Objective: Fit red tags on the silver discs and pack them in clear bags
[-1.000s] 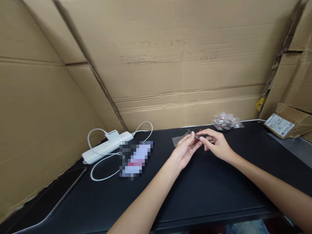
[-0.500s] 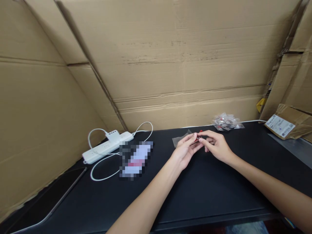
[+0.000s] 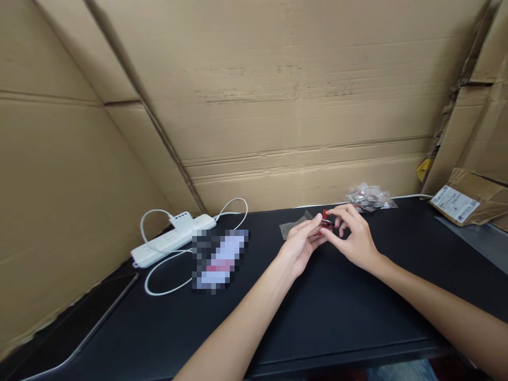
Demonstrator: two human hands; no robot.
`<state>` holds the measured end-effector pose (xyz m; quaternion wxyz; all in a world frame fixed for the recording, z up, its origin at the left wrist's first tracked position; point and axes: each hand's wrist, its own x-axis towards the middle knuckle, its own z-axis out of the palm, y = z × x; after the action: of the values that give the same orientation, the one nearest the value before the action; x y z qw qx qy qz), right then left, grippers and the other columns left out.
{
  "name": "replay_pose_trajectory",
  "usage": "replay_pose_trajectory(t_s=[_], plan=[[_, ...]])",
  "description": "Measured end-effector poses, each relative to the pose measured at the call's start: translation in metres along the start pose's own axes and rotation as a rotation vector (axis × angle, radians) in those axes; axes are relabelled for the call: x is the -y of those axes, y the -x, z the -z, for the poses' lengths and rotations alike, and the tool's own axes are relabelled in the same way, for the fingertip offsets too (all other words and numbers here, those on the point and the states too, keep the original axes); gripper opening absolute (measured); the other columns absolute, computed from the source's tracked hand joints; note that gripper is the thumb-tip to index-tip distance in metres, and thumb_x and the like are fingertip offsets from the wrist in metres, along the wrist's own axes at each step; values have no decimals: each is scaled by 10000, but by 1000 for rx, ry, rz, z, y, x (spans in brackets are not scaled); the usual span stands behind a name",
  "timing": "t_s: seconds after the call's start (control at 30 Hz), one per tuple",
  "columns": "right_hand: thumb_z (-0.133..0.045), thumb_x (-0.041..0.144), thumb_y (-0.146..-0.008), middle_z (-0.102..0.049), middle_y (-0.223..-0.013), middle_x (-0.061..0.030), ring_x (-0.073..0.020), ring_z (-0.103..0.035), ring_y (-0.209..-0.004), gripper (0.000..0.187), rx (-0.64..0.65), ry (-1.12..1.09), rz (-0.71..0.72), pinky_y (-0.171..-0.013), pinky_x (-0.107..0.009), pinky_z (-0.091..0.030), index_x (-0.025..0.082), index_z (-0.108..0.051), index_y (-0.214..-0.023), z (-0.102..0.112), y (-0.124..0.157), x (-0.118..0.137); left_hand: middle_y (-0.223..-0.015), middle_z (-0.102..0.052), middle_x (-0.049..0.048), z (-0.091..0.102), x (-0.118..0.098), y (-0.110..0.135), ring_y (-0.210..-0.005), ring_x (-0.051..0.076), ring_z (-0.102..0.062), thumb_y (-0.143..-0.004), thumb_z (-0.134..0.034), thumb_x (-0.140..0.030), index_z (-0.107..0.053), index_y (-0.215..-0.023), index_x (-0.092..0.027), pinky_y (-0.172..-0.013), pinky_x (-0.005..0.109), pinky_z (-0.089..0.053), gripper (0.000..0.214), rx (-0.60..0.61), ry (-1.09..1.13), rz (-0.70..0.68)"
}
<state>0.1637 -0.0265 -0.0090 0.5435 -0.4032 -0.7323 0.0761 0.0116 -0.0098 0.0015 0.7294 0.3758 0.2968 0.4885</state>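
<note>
Near the back middle of the black table, my left hand (image 3: pixel 300 243) pinches a small shiny piece with a red cord (image 3: pixel 325 214) between thumb and fingers. A loop of the cord stands up above the fingertips, and more red shows beneath the piece. What kind of thing it is I cannot make out. My right hand (image 3: pixel 354 233) is curved round its right side, thumb tip against the lower edge and fingers bent over it. Behind my left hand lies a clear plastic bag (image 3: pixel 291 226), flat on the table.
Several small clear packets (image 3: pixel 367 197) are heaped by the cardboard wall (image 3: pixel 301 116). A labelled cardboard package (image 3: pixel 468 198) sits at right. Leftward are a white power strip (image 3: pixel 159 247) with a white cable, a blurred-out object (image 3: pixel 220 260) and a dark flat panel (image 3: pixel 83 323).
My right hand's fingers have lifted and spread a little from their tight pinch, showing more of the shiny piece and red cord. My left hand has stayed nearly still.
</note>
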Motion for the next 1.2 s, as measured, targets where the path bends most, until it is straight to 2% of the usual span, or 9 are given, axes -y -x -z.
replay_pose_trajectory(t_s=[0.13, 0.47, 0.83, 1.03, 1.2], plan=[[-627, 227, -820, -527, -1019, -64, -126, -539, -660, 304, 30, -8, 17, -535, -271, -504, 240, -613, -1124, 1, -1, 1, -877, -743, 113, 0, 0, 1, -808, 174, -682, -748, -771, -395, -734, -865, -114, -844, 322, -516, 306, 32, -16, 16], [-600, 164, -785, -537, -963, -53, -122, -533, -640, 183, 24, -32, -11, -500, -249, -474, 213, -605, -961, 1, -1, 4, -857, -735, 115, -4, -1, 2, -803, 169, -673, -789, -735, -370, -734, -805, -98, -852, 303, -508, 272, 80, 62, 51], [-565, 114, -767, -518, -856, -21, -118, -529, -639, 98, 0, -42, -32, -499, -229, -429, 189, -555, -829, -2, 0, 5, -769, -709, 90, -8, -1, 5, -730, 152, -670, -841, -684, -343, -693, -752, -111, -822, 295, -527, 249, 25, 156, 83], [-553, 104, -749, -495, -799, -4, -128, -505, -657, 103, 67, 112, 3, -590, -257, -428, 188, -536, -806, -1, -1, 1, -780, -713, 86, -5, 0, 1, -726, 152, -667, -810, -717, -346, -684, -725, -122, -785, 292, -535, 243, -38, 112, 111], [-550, 123, -745, -499, -798, -10, -147, -509, -687, 91, 101, 212, 7, -607, -267, -419, 190, -524, -801, 0, -1, -1, -797, -724, 82, -2, 1, 0, -706, 142, -663, -762, -766, -344, -702, -750, -120, -792, 300, -531, 233, -75, 65, 109]])
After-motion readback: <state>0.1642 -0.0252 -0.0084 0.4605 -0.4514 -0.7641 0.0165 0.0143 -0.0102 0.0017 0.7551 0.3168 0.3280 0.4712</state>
